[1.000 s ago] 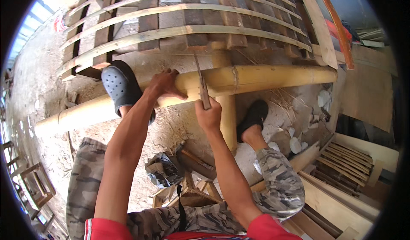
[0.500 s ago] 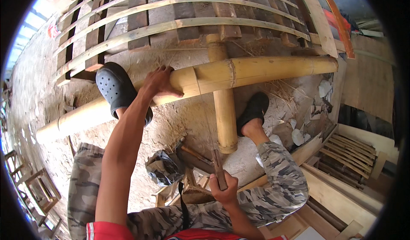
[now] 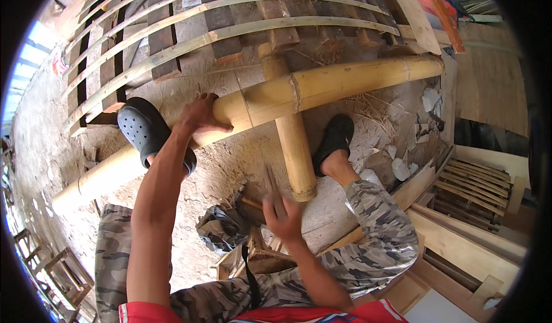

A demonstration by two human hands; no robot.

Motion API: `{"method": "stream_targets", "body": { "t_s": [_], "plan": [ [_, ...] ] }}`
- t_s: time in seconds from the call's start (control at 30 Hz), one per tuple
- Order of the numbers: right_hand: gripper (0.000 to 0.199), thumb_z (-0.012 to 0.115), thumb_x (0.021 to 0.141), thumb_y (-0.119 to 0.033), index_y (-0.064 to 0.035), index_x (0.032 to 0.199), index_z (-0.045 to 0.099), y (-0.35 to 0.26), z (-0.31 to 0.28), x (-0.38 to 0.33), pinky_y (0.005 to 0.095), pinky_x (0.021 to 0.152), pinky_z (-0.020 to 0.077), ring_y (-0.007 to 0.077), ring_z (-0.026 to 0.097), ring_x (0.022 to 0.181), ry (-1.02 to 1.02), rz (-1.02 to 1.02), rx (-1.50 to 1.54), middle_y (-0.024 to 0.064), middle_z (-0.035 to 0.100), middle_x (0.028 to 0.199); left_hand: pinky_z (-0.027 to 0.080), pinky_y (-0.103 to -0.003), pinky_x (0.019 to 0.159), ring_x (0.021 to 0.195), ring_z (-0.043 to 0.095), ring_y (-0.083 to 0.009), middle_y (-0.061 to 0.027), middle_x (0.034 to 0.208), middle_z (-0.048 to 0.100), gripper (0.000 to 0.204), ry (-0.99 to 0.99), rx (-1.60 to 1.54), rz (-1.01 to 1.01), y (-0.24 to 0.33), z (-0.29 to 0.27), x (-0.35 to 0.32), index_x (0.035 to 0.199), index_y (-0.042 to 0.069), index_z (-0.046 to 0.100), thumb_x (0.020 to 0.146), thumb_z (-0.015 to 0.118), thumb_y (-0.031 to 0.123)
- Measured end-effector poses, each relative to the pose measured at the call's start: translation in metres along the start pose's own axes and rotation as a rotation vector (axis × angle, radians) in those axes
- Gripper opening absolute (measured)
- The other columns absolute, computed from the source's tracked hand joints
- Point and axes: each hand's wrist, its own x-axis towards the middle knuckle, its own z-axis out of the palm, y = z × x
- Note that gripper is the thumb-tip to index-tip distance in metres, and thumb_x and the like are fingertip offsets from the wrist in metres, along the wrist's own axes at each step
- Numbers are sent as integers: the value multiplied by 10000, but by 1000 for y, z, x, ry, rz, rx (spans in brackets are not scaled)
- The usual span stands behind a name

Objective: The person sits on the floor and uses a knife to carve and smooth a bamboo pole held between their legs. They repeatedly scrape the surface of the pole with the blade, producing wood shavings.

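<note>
A long, thick bamboo pole runs across in front of me, resting over a shorter bamboo piece on the ground. My left hand grips the pole from above, fingers over its far side and thumb on the near side. To the right of that hand a thin dark cut line crosses the pole. My right hand is closed around the wooden handle of a saw, lower down. Its thin blade is seen edge-on and blurred, pointing toward the cut. My left foot in a dark clog presses on the pole.
A slatted wood and bamboo frame lies beyond the pole. My other clog stands right of the short bamboo. Near my knees are a black plastic bag and a hammer. Wooden boards lie at the right.
My right hand and the saw have moved up and slightly left, nearer the pole. My left hand still holds the pole; the whole view has shifted a little.
</note>
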Motion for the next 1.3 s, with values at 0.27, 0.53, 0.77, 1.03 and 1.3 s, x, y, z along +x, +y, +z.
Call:
{"method": "stream_targets", "body": {
  "t_s": [0.27, 0.53, 0.77, 1.03, 1.3],
  "plan": [
    [222, 748, 875, -149, -46, 739, 606, 17, -55, -110, 435, 513, 477, 339, 614, 521, -48, -37, -207, 143, 589, 609, 499, -511, 1065, 1288, 589, -400, -176, 1394, 607, 1162, 27, 10, 53, 4, 7, 0, 1422, 61, 558, 521, 881, 720],
    [276, 750, 919, -194, -46, 758, 581, -19, -91, -52, 366, 525, 470, 223, 613, 522, 96, 78, -94, 103, 598, 606, 396, -534, 1165, 1374, 517, -415, -230, 1448, 571, 1113, 228, -6, -77, 44, 32, 13, 1521, 22, 454, 822, 534, 884],
    [247, 720, 937, -215, 9, 1033, 684, -17, -139, -80, 335, 644, 525, 200, 668, 660, 232, 39, -58, 81, 694, 771, 64, -536, 1313, 1584, 221, -300, -89, 1723, 223, 814, -234, 274, 775, 148, 131, -38, 1593, 145, 399, 990, 465, 687],
    [260, 708, 956, -194, 14, 1107, 670, -27, -149, -84, 336, 688, 529, 183, 658, 730, 150, 0, -98, 85, 687, 817, 76, -578, 1293, 1592, 179, -314, -156, 1701, 247, 865, 333, 353, 257, 68, 90, -57, 1612, 136, 337, 933, 628, 587],
    [232, 701, 957, -188, 0, 1087, 667, -34, -124, -89, 461, 728, 515, 378, 664, 843, 27, -108, -101, 187, 655, 935, 150, -718, 1206, 1588, 115, -433, -239, 1722, 87, 1463, 146, 352, -47, 55, 44, -63, 1679, 227, -15, 622, 909, 637]
  ]
}}
